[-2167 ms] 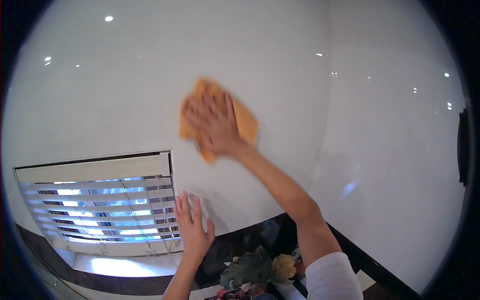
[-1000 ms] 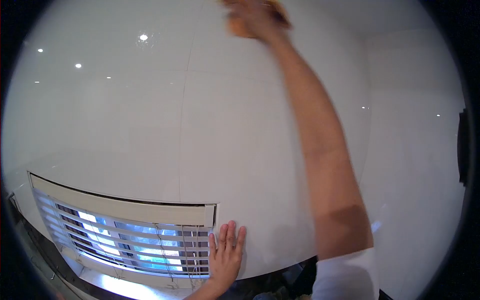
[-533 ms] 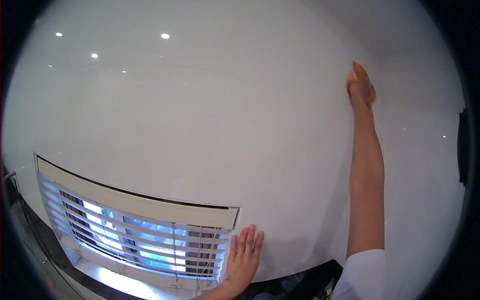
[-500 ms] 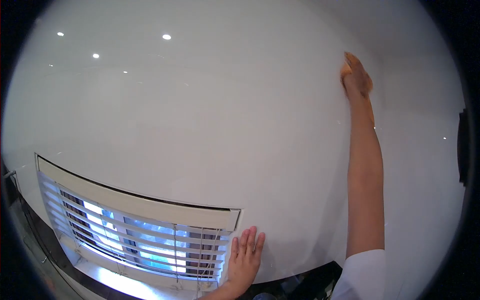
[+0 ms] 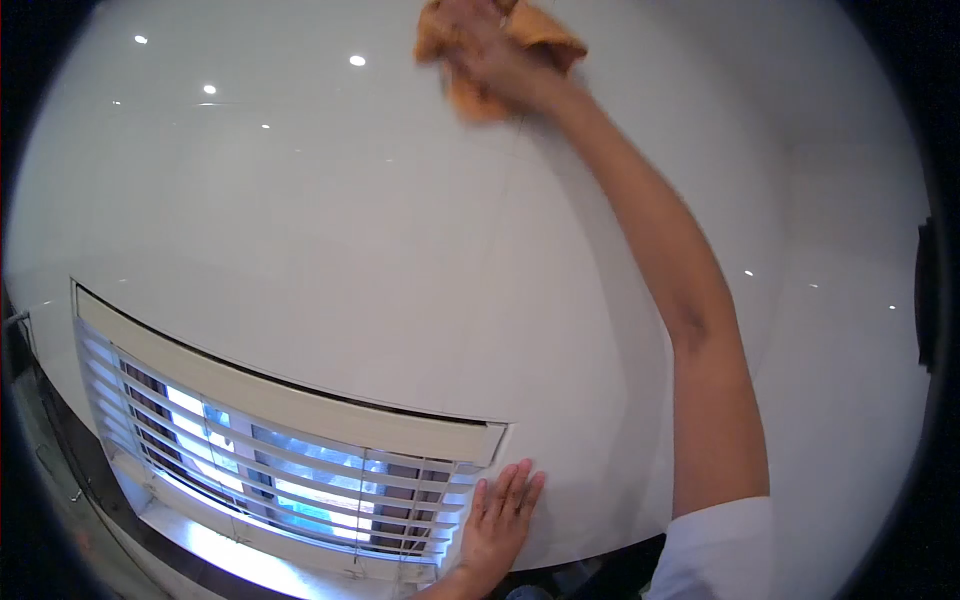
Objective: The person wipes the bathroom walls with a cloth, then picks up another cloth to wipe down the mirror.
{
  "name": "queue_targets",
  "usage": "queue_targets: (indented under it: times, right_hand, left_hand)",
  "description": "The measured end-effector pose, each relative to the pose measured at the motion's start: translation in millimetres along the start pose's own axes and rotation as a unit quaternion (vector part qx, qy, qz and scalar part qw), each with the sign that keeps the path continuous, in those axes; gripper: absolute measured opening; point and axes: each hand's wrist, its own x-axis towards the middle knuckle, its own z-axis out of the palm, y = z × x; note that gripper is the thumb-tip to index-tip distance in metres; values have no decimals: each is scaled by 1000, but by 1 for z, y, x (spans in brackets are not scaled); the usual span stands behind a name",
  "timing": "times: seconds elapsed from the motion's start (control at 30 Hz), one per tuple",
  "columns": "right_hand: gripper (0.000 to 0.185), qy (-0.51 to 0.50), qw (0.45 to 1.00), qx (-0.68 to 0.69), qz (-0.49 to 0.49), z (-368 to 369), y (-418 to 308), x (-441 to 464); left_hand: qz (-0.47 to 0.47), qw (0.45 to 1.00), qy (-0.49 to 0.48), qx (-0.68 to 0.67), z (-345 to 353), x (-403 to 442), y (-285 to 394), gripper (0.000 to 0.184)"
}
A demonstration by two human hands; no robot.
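At twelve o'clock the right hand (image 5: 487, 50) lies over the orange cloth (image 5: 552, 30) against the glossy wall (image 5: 350, 220), its fingers too blurred to tell whether they clamp it; a loose fold could slip free. At six, the left hand's (image 5: 496, 537) slightly spread fingers could skid into the blinds (image 5: 270, 395).

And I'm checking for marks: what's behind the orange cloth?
Glossy white wall shows around the orange cloth; the patch directly behind is covered by it and the right hand, so marks there can't be seen.
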Motion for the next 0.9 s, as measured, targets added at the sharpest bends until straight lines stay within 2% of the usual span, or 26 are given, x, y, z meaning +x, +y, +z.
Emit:
queue_targets:
  times: [0.03, 0.07, 0.13, 0.17, 0.2, 0.27, 0.33, 0.37, 0.43, 0.47, 0.5, 0.53, 0.57, 0.6, 0.63, 0.67, 0.7, 0.73, 0.77, 0.8, 0.83, 0.87, 0.9]
  right_hand:
    - [36, -62, 998, 12, -8, -19, -30, -18]
    - [40, -164, 986, 21, -3, -48, -67, -35]
    - [49, -344, 937, 63, -20, -98, -139, -69]
    - [49, -333, 935, 100, -60, -98, -164, -101]
    - [50, -262, 941, 201, -72, -101, -187, -140]
    - [51, -182, 933, 301, -78, -103, -204, -170]
    - [50, -229, 894, 367, -117, -99, -208, -181]
    - [50, -226, 894, 368, -117, -94, -201, -175]
    - [47, -139, 941, 276, -135, -69, -162, -149]
    - [47, -136, 942, 276, -134, -65, -141, -132]
    - [42, -84, 982, 127, -115, -65, -118, -110]
    - [36, -30, 995, -23, -91, -55, -88, -88]
    - [42, -142, 985, 93, 23, -47, -56, -75]
    - [47, -227, 936, 203, 175, -38, -24, -62]
    - [53, -276, 870, 257, 317, -30, 7, -49]
    - [47, -253, 825, 340, 374, -100, -15, -19]
    - [47, -267, 850, 371, 263, -102, 7, -18]
    - [41, 11, 967, 117, 228, -49, 15, -41]
    - [41, -41, 991, 1, 128, -31, 52, -49]
    - [42, -95, 988, -118, 22, -31, 90, -61]
    - [41, -122, 979, 69, 149, -57, 91, -73]
    - [40, -144, 919, 249, 269, -86, 92, -84]
    - [44, -94, 928, 221, 285, -89, 119, -115]
  left_hand:
    - [-8, 1000, -1, -8, 1, 1, 2, 57]
    - [-15, 1000, -5, -16, 1, -1, 4, 57]
    - [-18, 999, -17, -19, -3, 1, 6, 57]
    - [-21, 999, -26, -15, -2, 1, 7, 57]
    - [-10, 999, 10, -36, 6, 1, 8, 57]
    - [-18, 998, 16, -63, 9, 1, 10, 57]
    - [-28, 995, 26, -89, 8, 0, 13, 57]
    - [-29, 996, 25, -83, 7, 1, 14, 58]
    - [-28, 997, 22, -75, 6, 2, 15, 59]
    - [-28, 997, 20, -68, 7, 2, 15, 60]
    - [-30, 998, 17, -62, 7, 2, 16, 61]
    - [-32, 998, 12, -60, 5, 3, 16, 61]
    - [-33, 997, 19, -66, 4, 3, 17, 62]
    - [-35, 996, 28, -71, 2, 2, 17, 62]
    - [-39, 997, 24, -68, 0, 2, 17, 62]
    - [-47, 998, 14, -49, -1, 3, 18, 61]
    - [-54, 998, 5, -27, -1, 3, 18, 59]
    - [-55, 998, 3, -21, -1, 2, 17, 59]
    - [-53, 998, 10, -18, -1, 2, 16, 58]
    - [-51, 998, 19, -18, 0, 2, 15, 58]
    - [-49, 998, 22, -20, 3, 1, 14, 58]
    - [-43, 998, 19, -37, 8, 0, 13, 61]
    - [-35, 998, 17, -54, 11, 0, 13, 64]
